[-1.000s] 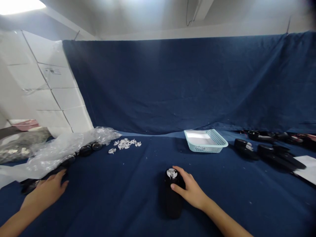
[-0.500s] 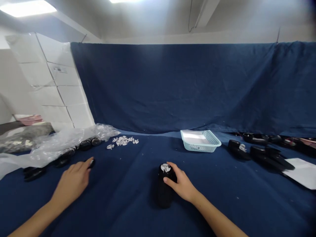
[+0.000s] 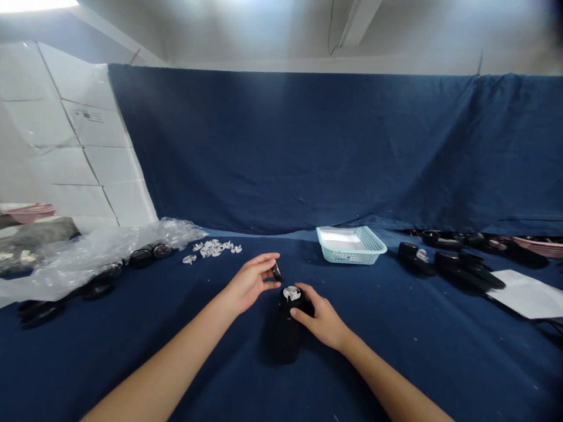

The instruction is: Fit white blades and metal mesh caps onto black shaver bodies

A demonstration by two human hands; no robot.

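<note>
A long black housing [image 3: 285, 337] lies on the blue cloth in front of me, with a white plastic piece [image 3: 291, 293] seated in its far, rounded end. My right hand [image 3: 323, 316] grips that end, thumb on top and fingers around the right side. Just above and to the left, my left hand [image 3: 255, 281] pinches a small round black cap [image 3: 277, 271] between thumb and fingers. The cap is tilted on edge and apart from the housing. Several loose white plastic pieces [image 3: 214, 248] lie in a pile farther back on the left.
A light blue basket [image 3: 352, 256] with white paper inside stands at the back. More black caps [image 3: 141, 258] lie by clear plastic wrap [image 3: 88, 264] on the left. Black housings [image 3: 461, 271] and a white sheet [image 3: 528, 293] are at the right. White boxes [image 3: 97, 164] are stacked at left.
My left hand has come from the caps at the left to the housing's far end, carrying a black cap. My right hand keeps its hold. The view has turned slightly right.
</note>
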